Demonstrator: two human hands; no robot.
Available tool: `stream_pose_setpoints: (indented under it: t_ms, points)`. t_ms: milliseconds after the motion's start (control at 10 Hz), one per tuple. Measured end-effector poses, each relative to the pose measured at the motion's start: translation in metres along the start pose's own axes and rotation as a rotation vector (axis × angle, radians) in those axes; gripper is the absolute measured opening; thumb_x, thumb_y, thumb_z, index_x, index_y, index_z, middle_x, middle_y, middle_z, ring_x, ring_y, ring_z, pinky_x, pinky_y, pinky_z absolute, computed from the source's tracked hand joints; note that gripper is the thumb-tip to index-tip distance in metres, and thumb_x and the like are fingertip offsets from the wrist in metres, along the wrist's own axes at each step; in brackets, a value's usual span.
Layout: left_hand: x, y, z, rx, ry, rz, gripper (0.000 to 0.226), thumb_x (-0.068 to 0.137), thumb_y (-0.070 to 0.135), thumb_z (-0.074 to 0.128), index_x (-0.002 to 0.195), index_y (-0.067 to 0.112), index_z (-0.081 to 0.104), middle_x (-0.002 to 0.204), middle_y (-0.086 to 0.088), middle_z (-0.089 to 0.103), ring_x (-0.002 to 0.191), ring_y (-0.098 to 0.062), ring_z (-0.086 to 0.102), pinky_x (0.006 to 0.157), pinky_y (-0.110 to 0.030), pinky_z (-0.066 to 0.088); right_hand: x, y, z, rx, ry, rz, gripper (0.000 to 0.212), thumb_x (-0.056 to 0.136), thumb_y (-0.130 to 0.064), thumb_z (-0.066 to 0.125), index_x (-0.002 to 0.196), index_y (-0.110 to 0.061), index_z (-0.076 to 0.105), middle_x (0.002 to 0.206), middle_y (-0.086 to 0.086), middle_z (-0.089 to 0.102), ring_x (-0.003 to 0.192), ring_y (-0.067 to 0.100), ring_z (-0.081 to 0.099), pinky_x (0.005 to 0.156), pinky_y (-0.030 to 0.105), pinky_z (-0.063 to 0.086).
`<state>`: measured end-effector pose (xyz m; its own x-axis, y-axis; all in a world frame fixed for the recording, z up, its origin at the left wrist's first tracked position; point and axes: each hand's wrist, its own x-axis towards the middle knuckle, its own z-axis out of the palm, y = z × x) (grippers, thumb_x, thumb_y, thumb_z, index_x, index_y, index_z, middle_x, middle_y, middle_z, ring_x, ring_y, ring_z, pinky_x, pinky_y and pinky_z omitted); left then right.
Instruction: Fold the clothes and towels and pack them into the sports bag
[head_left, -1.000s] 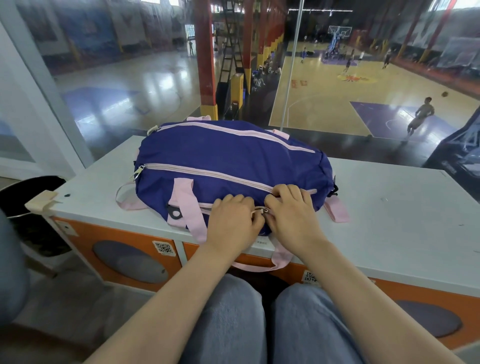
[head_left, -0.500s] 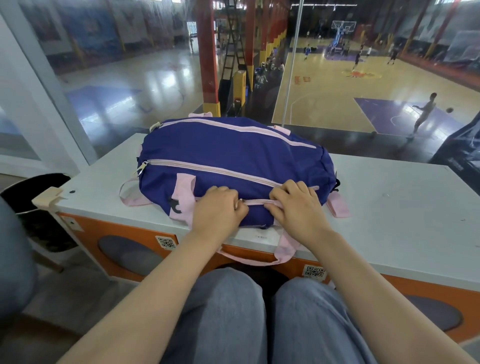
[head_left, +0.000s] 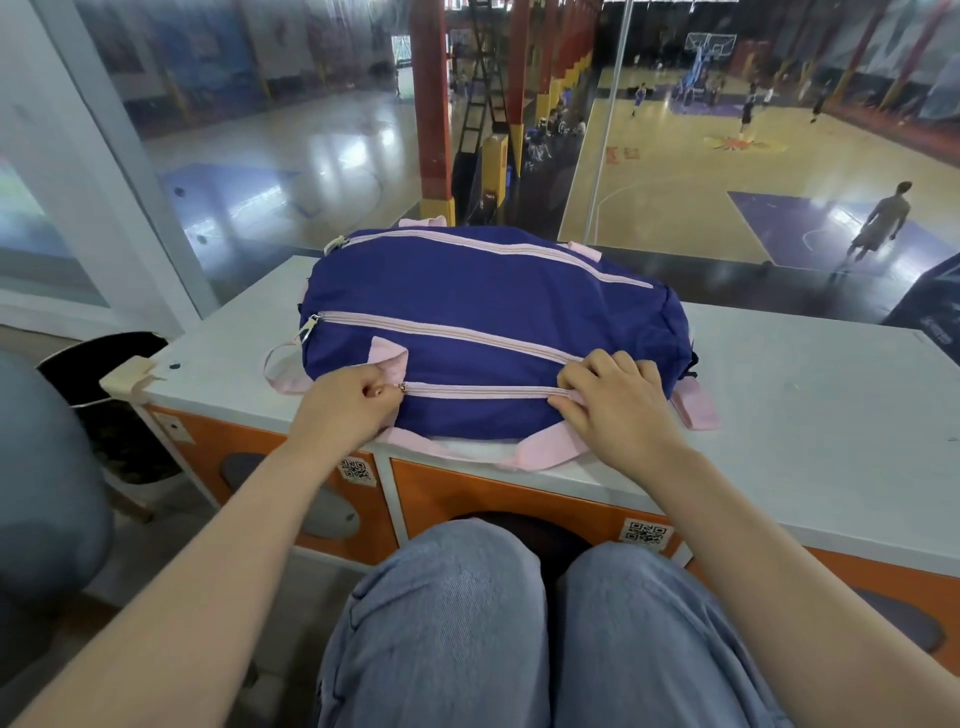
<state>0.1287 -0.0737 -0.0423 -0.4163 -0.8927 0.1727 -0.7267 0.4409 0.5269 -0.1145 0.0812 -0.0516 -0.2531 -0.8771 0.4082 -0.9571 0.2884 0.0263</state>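
A navy sports bag (head_left: 488, 312) with pink zips and pink straps lies full on the white counter (head_left: 810, 415). My left hand (head_left: 348, 402) pinches the zip pull (head_left: 401, 386) at the left end of the front zip (head_left: 483, 391), which is drawn shut along its length. My right hand (head_left: 618, 402) grips the bag fabric at the right end of that zip. The two upper zips look shut too. No clothes or towels show outside the bag.
A glass wall stands right behind the counter, with a basketball court and players below. A black bin (head_left: 104, 395) sits at the counter's left end. Orange cabinet fronts (head_left: 519, 493) face my knees. A grey shape (head_left: 47, 483) fills the left edge.
My left hand has drawn the zip pull leftward along the front zip, from beside my right hand to the bag's left end. My right hand stayed on the right end.
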Motion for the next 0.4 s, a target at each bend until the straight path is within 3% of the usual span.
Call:
stream_pose_setpoints:
  t_ms: [100, 200, 300, 400]
  points:
    - [0.001, 0.000, 0.012, 0.029, 0.046, 0.020, 0.029, 0.095, 0.031, 0.049, 0.069, 0.019, 0.046, 0.069, -0.002, 0.054, 0.062, -0.014, 0.049, 0.054, -0.025, 0.032, -0.003, -0.003, 0.002, 0.014, -0.032, 0.057, 0.025, 0.097, -0.048, 0.045, 0.106, -0.029, 0.060, 0.110, -0.003, 0.060, 0.103, 0.022, 0.056, 0.095, 0.043, 0.039]
    - [-0.003, 0.000, 0.021, 0.024, 0.048, 0.055, 0.025, 0.098, 0.035, 0.046, 0.084, 0.016, 0.053, 0.084, -0.003, 0.058, 0.077, -0.022, 0.059, 0.062, -0.028, 0.037, -0.007, -0.004, 0.002, 0.013, -0.096, 0.076, 0.029, 0.096, -0.050, 0.042, 0.112, -0.031, 0.058, 0.116, -0.005, 0.059, 0.111, 0.020, 0.054, 0.099, 0.041, 0.036]
    - [-0.021, 0.012, 0.017, 0.109, -0.075, 0.075, 0.033, 0.099, 0.042, 0.040, 0.113, 0.015, 0.052, 0.105, -0.006, 0.060, 0.095, -0.024, 0.061, 0.073, -0.032, 0.044, -0.022, -0.005, -0.012, 0.057, -0.226, 0.055, 0.044, 0.094, -0.054, 0.041, 0.131, -0.032, 0.048, 0.136, -0.004, 0.050, 0.128, 0.021, 0.043, 0.112, 0.043, 0.026]
    - [-0.037, 0.035, 0.001, 0.328, -0.026, 0.210, 0.036, 0.100, 0.043, 0.037, 0.127, 0.021, 0.048, 0.118, -0.003, 0.062, 0.088, -0.015, 0.060, 0.078, -0.032, 0.051, -0.030, 0.000, -0.034, 0.156, -0.341, 0.045, 0.067, 0.091, -0.065, 0.040, 0.148, -0.032, 0.032, 0.154, -0.006, 0.034, 0.141, 0.022, 0.031, 0.119, 0.047, 0.017]
